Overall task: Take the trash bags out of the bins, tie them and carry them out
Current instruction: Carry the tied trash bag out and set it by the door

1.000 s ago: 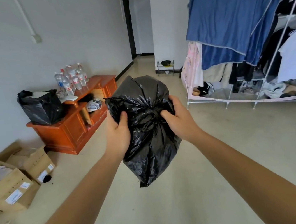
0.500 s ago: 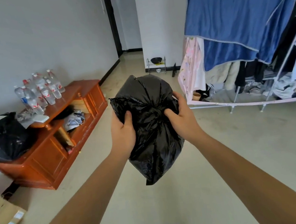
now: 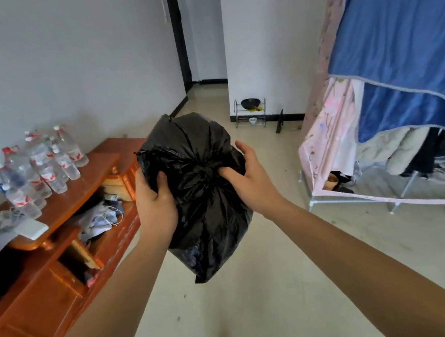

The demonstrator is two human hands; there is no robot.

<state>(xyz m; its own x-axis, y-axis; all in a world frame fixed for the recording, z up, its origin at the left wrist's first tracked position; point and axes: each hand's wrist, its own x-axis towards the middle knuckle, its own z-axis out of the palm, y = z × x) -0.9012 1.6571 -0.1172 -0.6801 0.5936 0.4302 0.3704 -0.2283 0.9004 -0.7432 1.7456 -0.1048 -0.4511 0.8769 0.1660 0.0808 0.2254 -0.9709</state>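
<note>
Above the pale tiled floor (image 3: pixel 301 285), held out at chest height, a black trash bag (image 3: pixel 204 207) hangs between both hands. The left hand (image 3: pixel 154 205) is clamped on a gathered fold at the bag's left side, thumb pressing in; the right hand (image 3: pixel 251 181) pinches the puckered neck at the centre, its fingers curled behind. That grip likely keeps the mouth closed while the knot is tightened or checked, so nothing spills on the way out. To the left stands a low orange wooden cabinet (image 3: pixel 60 274) with plastic water bottles (image 3: pixel 38 172) crowding its top near the wall. A blue-covered clothes rack (image 3: pixel 399 60) fills the right. A dark doorway (image 3: pixel 185 46) opens straight ahead.
</note>
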